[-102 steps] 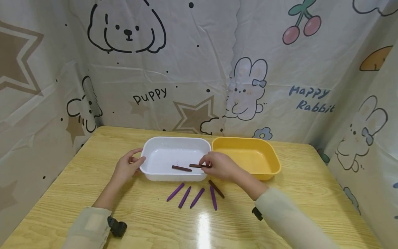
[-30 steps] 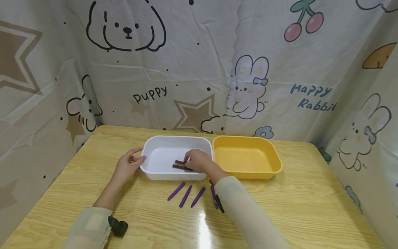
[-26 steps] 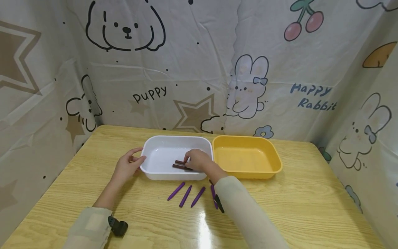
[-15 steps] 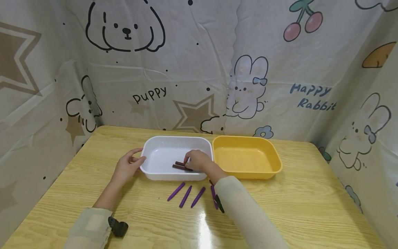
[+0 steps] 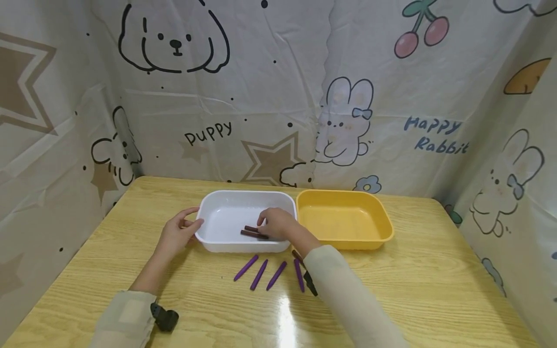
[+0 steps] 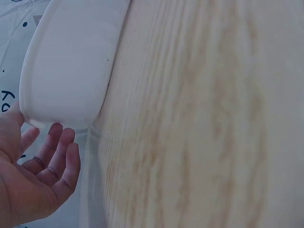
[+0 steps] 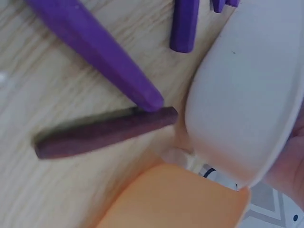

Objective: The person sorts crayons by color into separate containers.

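My left hand grips the left end of the white plastic tray, thumb at the rim; in the left wrist view the other fingers of the left hand curl loosely below it. Inside the tray my right hand is lowered, its fingertips at the right end of a brown crayon. A second brown crayon lies just in front of it, nearly parallel. The right fingers partly hide both crayons. In the right wrist view most of the right hand is hidden behind the tray wall.
A yellow tray stands against the white one on its right. In front lie several purple crayons and a brown crayon, which touches a purple crayon. A patterned cloth hangs behind the wooden table.
Since the oldest frame, my right hand has moved left and down into the white tray, bringing the brown crayon beside the other. Over the last second it has barely moved; the left hand stays put.
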A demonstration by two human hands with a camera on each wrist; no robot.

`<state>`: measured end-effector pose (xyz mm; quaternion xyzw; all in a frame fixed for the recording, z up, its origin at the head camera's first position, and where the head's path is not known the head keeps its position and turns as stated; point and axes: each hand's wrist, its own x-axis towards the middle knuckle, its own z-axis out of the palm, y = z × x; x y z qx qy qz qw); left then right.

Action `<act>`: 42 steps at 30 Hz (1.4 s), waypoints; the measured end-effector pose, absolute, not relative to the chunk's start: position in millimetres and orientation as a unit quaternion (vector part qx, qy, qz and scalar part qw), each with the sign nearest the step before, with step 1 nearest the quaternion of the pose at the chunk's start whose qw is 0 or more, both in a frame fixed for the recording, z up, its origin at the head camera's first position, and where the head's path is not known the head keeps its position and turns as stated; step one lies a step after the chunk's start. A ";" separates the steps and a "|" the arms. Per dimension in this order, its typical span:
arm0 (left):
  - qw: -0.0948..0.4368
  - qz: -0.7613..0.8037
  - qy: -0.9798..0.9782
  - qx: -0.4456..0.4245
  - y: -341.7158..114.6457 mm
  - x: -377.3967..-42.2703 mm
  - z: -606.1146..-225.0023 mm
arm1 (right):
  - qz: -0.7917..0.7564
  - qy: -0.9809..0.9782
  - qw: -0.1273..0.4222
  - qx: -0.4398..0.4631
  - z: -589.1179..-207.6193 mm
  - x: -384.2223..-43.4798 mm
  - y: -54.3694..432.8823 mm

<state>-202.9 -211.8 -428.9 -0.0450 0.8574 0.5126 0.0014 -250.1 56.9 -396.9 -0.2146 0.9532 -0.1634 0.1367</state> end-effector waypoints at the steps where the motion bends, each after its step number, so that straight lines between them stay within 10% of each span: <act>1: 0.001 0.513 0.857 -0.045 -211.6 -203.0 -428.9 | -0.164 0.953 0.134 -0.217 -395.7 -249.8 57.5; 42: 0.003 0.504 0.862 -0.046 -208.5 -202.0 -426.3 | -0.269 0.941 0.043 -0.201 -345.6 -198.3 101.1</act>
